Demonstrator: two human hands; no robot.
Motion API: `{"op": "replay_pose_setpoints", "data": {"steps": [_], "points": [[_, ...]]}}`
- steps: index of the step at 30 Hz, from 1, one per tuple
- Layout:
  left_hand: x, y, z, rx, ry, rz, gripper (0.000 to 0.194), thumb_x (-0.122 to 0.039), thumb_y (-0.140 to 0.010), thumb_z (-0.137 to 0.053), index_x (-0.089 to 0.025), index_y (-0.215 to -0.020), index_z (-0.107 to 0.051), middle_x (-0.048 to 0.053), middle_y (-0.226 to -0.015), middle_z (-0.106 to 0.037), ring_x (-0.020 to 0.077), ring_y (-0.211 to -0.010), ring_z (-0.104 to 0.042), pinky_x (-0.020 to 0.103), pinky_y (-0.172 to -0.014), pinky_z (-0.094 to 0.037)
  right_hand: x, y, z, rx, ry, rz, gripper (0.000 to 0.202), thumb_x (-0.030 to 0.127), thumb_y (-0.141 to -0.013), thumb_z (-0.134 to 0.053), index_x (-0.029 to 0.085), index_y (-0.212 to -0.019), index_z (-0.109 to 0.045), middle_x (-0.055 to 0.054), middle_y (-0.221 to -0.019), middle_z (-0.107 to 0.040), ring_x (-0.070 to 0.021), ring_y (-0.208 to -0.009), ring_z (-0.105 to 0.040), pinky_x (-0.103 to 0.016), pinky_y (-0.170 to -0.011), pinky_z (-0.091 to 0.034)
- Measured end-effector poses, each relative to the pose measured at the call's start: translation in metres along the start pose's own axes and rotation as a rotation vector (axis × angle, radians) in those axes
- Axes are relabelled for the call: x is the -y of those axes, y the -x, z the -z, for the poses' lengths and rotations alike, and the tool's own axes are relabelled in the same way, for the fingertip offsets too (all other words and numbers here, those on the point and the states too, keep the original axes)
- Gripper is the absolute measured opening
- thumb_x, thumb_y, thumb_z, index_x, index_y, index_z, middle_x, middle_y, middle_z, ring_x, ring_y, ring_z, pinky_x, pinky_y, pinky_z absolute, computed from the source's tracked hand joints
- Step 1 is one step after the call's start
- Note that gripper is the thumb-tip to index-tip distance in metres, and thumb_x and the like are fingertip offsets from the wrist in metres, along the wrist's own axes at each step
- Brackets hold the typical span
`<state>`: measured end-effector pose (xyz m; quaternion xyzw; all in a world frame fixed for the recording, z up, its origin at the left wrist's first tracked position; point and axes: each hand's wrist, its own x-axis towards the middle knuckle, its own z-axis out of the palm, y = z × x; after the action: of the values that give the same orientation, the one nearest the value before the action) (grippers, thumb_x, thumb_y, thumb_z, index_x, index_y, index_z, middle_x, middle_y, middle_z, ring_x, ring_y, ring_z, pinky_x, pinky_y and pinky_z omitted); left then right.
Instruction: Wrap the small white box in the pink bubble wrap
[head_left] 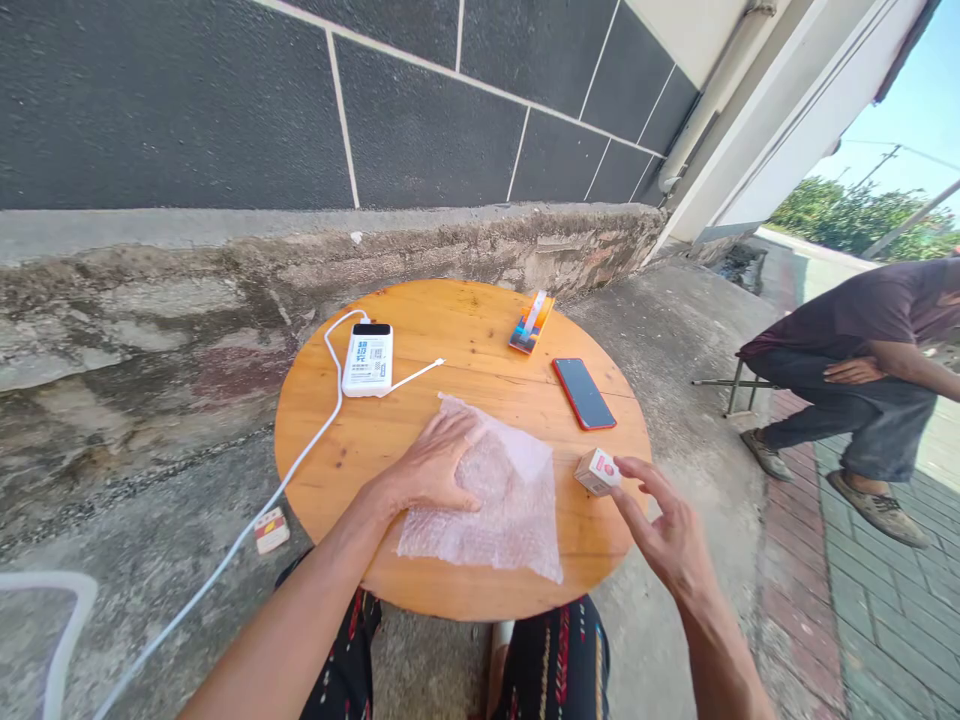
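A sheet of clear bubble wrap [517, 510] lies on the round wooden table [337, 510]. My left hand [439, 460] rests on its upper left part, fingers spread, gripping nothing. At the table's right side stands a small white box [598, 471] with a red mark. The fingertips of my right hand [660, 510] are at the box's right edge, thumb and fingers apart; whether they touch it is hard to tell.
A phone [585, 393] with a red edge, an orange-and-blue tape dispenser [532, 322] and a white power bank [368, 360] with cables lie on the table. A person [862, 350] sits at the right. A small carton [271, 530] is on the ground.
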<state>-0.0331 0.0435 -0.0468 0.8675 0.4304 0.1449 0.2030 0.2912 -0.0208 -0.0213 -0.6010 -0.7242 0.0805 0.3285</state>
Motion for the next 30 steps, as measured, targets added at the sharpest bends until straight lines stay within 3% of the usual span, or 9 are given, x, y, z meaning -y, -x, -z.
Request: {"op": "replay_pose_setpoints", "data": {"steps": [2,5,9,12,18,24,30], "points": [[0.002,0.000,-0.002,-0.001,-0.010,-0.007,0.106,-0.046,-0.056,-0.076,-0.017,-0.144,-0.027,0.016,-0.154,-0.024,0.0326,-0.144,-0.015,0.050,-0.117,-0.009,0.025,0.010,-0.007,0.119,-0.047,0.071,0.025,0.032,-0.092,-0.049,0.024,-0.109,-0.064,-0.008,-0.112,-0.066,-0.0250,-0.105,-0.061,-0.040,-0.088,-0.051],[0.003,0.000,-0.004,-0.014,-0.022,-0.012,0.105,-0.047,-0.056,-0.076,-0.014,-0.144,-0.029,0.016,-0.154,-0.025,0.0332,-0.144,-0.015,0.049,-0.117,-0.010,0.062,0.014,-0.031,0.356,-0.084,0.299,0.030,0.020,-0.093,-0.042,0.025,-0.113,-0.064,-0.007,-0.115,-0.065,-0.0232,-0.106,-0.059,-0.040,-0.090,-0.050],[0.002,0.001,-0.004,-0.047,-0.025,-0.021,0.102,-0.049,-0.059,-0.073,-0.013,-0.144,-0.029,0.016,-0.153,-0.026,0.0326,-0.143,-0.017,0.047,-0.117,-0.010,0.091,0.002,-0.064,0.488,-0.028,0.441,0.038,0.014,-0.094,-0.037,0.021,-0.125,-0.057,-0.007,-0.128,-0.060,-0.0236,-0.118,-0.053,-0.043,-0.100,-0.044],[0.002,0.002,-0.003,-0.049,-0.016,-0.022,0.105,-0.049,-0.060,-0.073,-0.015,-0.146,-0.023,0.015,-0.154,-0.025,0.0293,-0.144,-0.017,0.045,-0.117,-0.010,0.095,-0.012,-0.076,0.470,0.101,0.451,0.036,0.019,-0.095,-0.038,0.016,-0.126,-0.057,-0.011,-0.134,-0.055,-0.0271,-0.127,-0.046,-0.046,-0.104,-0.041],[0.005,0.002,-0.003,-0.023,-0.007,-0.007,0.113,-0.051,-0.057,-0.074,-0.020,-0.149,-0.016,0.012,-0.157,-0.018,0.0288,-0.145,-0.013,0.044,-0.117,-0.010,0.078,-0.044,-0.088,0.319,0.367,0.311,0.043,0.025,-0.095,-0.041,0.009,-0.134,-0.048,-0.018,-0.146,-0.038,-0.0319,-0.137,-0.030,-0.050,-0.109,-0.032],[0.008,0.004,-0.005,-0.033,-0.046,-0.005,0.113,-0.054,-0.055,-0.075,-0.022,-0.149,-0.020,0.012,-0.156,-0.022,0.0305,-0.144,-0.013,0.046,-0.117,-0.010,0.066,-0.075,-0.109,0.305,0.416,0.222,0.046,0.036,-0.095,-0.044,0.017,-0.137,-0.046,-0.014,-0.143,-0.043,-0.0283,-0.132,-0.038,-0.046,-0.106,-0.033],[0.012,0.007,-0.002,-0.044,-0.064,0.054,0.110,-0.055,-0.055,-0.075,-0.024,-0.148,-0.024,0.011,-0.156,-0.021,0.0312,-0.145,-0.010,0.050,-0.117,-0.006,0.060,-0.070,-0.116,0.269,0.371,0.179,0.048,0.041,-0.098,-0.036,0.021,-0.141,-0.040,-0.011,-0.148,-0.037,-0.0268,-0.136,-0.032,-0.047,-0.108,-0.028]]}}
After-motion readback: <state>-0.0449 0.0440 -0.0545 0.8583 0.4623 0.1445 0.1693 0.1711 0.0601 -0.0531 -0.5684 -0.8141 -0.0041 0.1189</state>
